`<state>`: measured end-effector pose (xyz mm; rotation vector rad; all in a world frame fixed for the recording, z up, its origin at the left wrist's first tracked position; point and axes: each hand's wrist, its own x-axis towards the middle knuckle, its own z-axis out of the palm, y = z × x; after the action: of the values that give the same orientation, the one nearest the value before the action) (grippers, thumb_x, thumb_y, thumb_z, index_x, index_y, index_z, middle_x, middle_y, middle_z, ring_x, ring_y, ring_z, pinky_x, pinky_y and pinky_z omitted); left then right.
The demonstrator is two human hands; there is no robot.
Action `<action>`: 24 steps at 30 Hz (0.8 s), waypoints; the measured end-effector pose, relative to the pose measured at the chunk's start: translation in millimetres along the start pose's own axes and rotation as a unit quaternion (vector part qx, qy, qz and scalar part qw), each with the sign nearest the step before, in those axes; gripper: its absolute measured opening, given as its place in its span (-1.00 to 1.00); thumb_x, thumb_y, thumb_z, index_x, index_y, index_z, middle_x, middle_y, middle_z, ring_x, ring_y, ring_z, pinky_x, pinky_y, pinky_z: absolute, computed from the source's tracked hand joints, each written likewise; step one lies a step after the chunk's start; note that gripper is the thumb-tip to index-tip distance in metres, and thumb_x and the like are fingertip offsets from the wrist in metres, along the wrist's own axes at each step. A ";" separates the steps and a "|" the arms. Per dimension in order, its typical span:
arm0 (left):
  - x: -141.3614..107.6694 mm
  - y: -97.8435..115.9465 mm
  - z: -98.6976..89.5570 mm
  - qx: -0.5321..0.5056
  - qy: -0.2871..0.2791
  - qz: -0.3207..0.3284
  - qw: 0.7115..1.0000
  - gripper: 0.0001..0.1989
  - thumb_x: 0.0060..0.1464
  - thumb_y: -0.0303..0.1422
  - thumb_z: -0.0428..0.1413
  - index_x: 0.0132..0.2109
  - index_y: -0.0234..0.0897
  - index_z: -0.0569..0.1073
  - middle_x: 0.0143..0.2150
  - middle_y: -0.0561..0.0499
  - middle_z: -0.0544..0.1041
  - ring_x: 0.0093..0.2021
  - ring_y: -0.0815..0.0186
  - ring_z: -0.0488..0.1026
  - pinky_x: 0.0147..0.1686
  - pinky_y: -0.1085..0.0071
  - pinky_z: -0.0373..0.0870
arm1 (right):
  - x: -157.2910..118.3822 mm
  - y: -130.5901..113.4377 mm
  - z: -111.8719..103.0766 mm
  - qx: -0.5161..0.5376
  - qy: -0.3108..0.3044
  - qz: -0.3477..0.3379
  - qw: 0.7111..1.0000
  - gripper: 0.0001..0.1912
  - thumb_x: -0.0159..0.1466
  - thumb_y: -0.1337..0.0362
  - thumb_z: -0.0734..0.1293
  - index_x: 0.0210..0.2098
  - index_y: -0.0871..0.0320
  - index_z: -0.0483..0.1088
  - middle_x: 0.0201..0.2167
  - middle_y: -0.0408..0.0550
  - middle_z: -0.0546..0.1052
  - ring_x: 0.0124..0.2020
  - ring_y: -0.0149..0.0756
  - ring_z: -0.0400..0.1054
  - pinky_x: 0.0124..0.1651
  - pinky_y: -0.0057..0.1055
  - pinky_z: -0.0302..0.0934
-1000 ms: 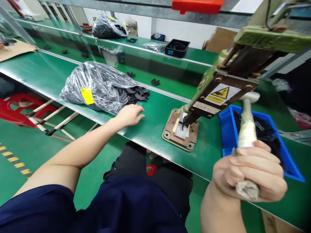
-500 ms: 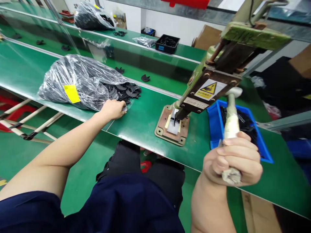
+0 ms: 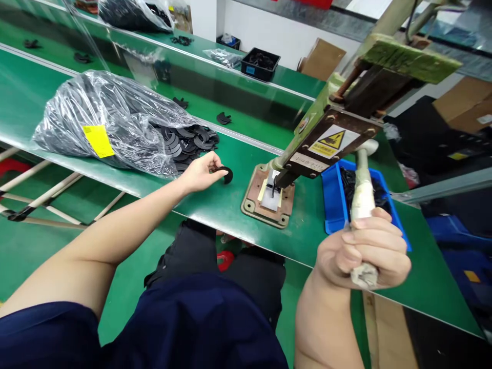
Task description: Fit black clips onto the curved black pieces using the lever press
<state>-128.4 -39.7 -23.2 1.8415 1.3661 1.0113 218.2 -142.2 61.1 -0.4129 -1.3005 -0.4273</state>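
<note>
My left hand (image 3: 203,171) pinches a black crescent-shaped piece (image 3: 228,176) between thumb and fingers, just above the green bench. Left of it, an open clear plastic bag (image 3: 107,118) with a yellow label spills many similar dark curved pieces (image 3: 188,141). My right hand (image 3: 369,248) is wrapped round the tape-covered lever handle (image 3: 363,195) of a green hand press (image 3: 323,133). The press's base plate (image 3: 249,206) stands between my hands, with a small grey metal fixture (image 3: 272,197) under the ram.
A blue bin (image 3: 333,205) of black parts stands right of the press, partly behind my right hand. Behind runs a green strip with scattered black pieces (image 3: 223,118). A black tray (image 3: 261,64) sits on the far bench beyond a clear panel.
My left hand has moved right, away from the bag's mouth, and now shows a black crescent-shaped piece in its fingers. My right hand stays on the lever. The view has shifted slightly.
</note>
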 end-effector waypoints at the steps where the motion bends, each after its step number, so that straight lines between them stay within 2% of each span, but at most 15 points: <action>1: -2.2 -1.1 5.9 0.003 -0.003 0.005 1.000 -0.66 0.17 -0.08 0.29 -0.12 -0.19 0.43 -0.22 0.02 0.60 -0.26 0.28 0.53 -0.18 0.35 0.45 | 0.6 -1.1 0.4 -0.002 0.003 -0.001 1.000 -0.44 0.25 0.01 0.47 -0.57 0.09 0.06 -0.64 -0.30 0.21 -0.46 -0.44 0.37 -0.04 -0.19 0.44; 3: -6.1 -3.1 9.9 0.055 -0.020 0.018 0.998 -0.67 0.17 -0.12 0.30 -0.05 -0.19 0.47 -0.15 -0.01 0.62 -0.16 0.24 0.56 -0.10 0.33 0.46 | 1.4 -2.6 0.5 -0.009 -0.001 0.001 1.000 -0.44 0.26 0.01 0.45 -0.57 0.08 0.05 -0.64 -0.30 0.20 -0.47 -0.44 0.36 -0.05 -0.20 0.43; 6: -6.8 -1.7 -1.4 0.145 -0.085 0.062 0.984 -0.63 0.22 -0.18 0.25 0.12 -0.17 0.55 -0.04 -0.04 0.65 -0.06 0.19 0.58 -0.01 0.30 0.45 | 1.5 -3.8 0.2 -0.020 -0.006 0.007 1.000 -0.45 0.26 0.02 0.44 -0.57 0.09 0.04 -0.65 -0.30 0.20 -0.48 -0.43 0.35 -0.04 -0.18 0.44; 9: -1.6 5.1 -18.4 0.180 -0.159 0.103 0.965 -0.69 0.23 -0.19 0.24 0.06 -0.17 0.61 -0.06 -0.06 0.66 -0.08 0.17 0.58 -0.01 0.29 0.45 | 0.8 -4.1 1.8 -0.018 0.003 0.011 1.000 -0.48 0.26 0.02 0.43 -0.56 0.09 0.06 -0.64 -0.29 0.18 -0.47 -0.43 0.34 -0.02 -0.18 0.44; 11: 1.5 8.7 -24.3 0.163 -0.163 0.082 0.970 -0.71 0.20 -0.14 0.26 -0.03 -0.21 0.61 -0.14 -0.05 0.64 -0.15 0.19 0.57 -0.09 0.31 0.46 | 0.5 -4.0 3.4 -0.008 0.011 0.008 1.000 -0.51 0.26 0.04 0.43 -0.55 0.08 0.10 -0.63 -0.28 0.17 -0.46 -0.43 0.34 -0.01 -0.19 0.43; 13: 2.3 8.6 -24.4 0.129 -0.140 0.036 0.981 -0.65 0.19 -0.11 0.28 0.00 -0.23 0.57 -0.18 -0.03 0.62 -0.22 0.22 0.56 -0.17 0.33 0.46 | 0.4 -3.9 4.4 -0.002 0.013 0.001 1.000 -0.54 0.26 0.05 0.43 -0.54 0.06 0.13 -0.63 -0.28 0.17 -0.46 -0.43 0.33 -0.02 -0.19 0.43; 15: 1.2 4.5 -21.3 0.134 -0.139 0.020 0.981 -0.63 0.20 -0.13 0.26 0.06 -0.22 0.56 -0.19 -0.02 0.60 -0.24 0.23 0.55 -0.18 0.33 0.45 | 0.5 -4.3 4.0 -0.007 0.008 0.004 1.000 -0.56 0.26 0.05 0.43 -0.53 0.05 0.14 -0.63 -0.27 0.17 -0.47 -0.41 0.33 -0.04 -0.17 0.43; 19: 0.4 -2.7 -16.8 0.256 -0.198 0.063 0.944 -0.81 0.22 -0.24 0.21 -0.07 -0.18 0.59 -0.16 -0.06 0.59 -0.16 0.15 0.57 -0.12 0.30 0.43 | 0.5 -6.0 1.6 -0.024 -0.003 0.019 1.000 -0.55 0.26 0.03 0.42 -0.53 0.06 0.12 -0.64 -0.28 0.18 -0.48 -0.40 0.33 -0.03 -0.15 0.44; 21: 3.4 1.4 -14.8 0.274 -0.203 0.042 0.939 -0.87 0.20 -0.26 0.23 -0.15 -0.17 0.55 -0.19 -0.05 0.60 -0.18 0.13 0.57 -0.16 0.30 0.42 | 0.3 -6.6 1.0 -0.026 0.000 0.016 1.000 -0.54 0.27 0.02 0.41 -0.54 0.06 0.12 -0.63 -0.28 0.18 -0.47 -0.41 0.34 -0.02 -0.14 0.44; 22: 5.7 5.8 -12.6 0.253 -0.202 0.017 0.946 -0.87 0.20 -0.26 0.25 -0.16 -0.17 0.52 -0.23 -0.04 0.60 -0.21 0.15 0.57 -0.20 0.31 0.41 | 0.2 -6.7 1.0 -0.027 0.003 0.014 1.000 -0.53 0.27 0.02 0.41 -0.54 0.06 0.11 -0.64 -0.28 0.18 -0.47 -0.41 0.33 -0.02 -0.14 0.44; 24: 11.3 18.0 -3.5 0.139 -0.207 -0.048 0.967 -0.82 0.20 -0.26 0.29 -0.16 -0.18 0.46 -0.30 0.01 0.61 -0.28 0.20 0.57 -0.26 0.34 0.42 | 0.0 -6.6 1.3 -0.034 0.004 0.017 0.999 -0.51 0.27 0.01 0.42 -0.55 0.06 0.09 -0.64 -0.29 0.18 -0.48 -0.41 0.33 -0.02 -0.13 0.44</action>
<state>-120.8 -33.5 -4.1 2.0210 1.3684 0.3649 213.7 -147.2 61.8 -0.4893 -1.2723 -0.4459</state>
